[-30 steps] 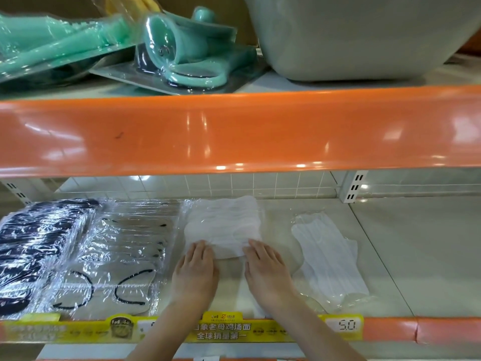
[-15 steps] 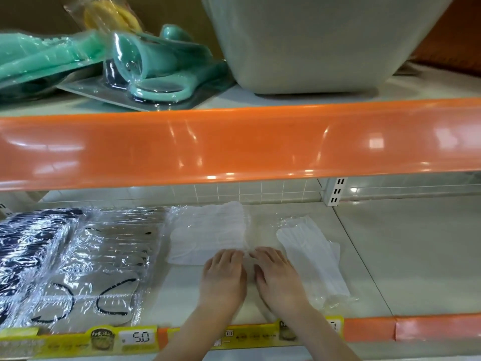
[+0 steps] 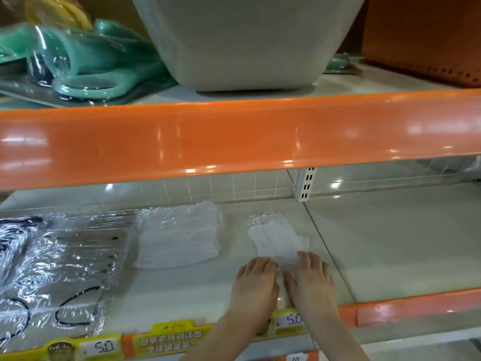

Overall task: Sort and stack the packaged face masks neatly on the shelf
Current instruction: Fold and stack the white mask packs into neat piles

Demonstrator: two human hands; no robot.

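Two bare hands lie flat, fingers straight, on the near end of a clear-wrapped white mask pack (image 3: 278, 239) on the lower shelf (image 3: 390, 243); left hand (image 3: 256, 281) beside right hand (image 3: 309, 278); another white mask stack (image 3: 179, 241) lies just left; black-looped packs (image 3: 65, 269) farther left.

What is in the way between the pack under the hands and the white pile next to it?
Nothing visible. Both hands, left and right, rest on the near end of the white mask pack. Only bare shelf lies between it and the white mask pile to its left.
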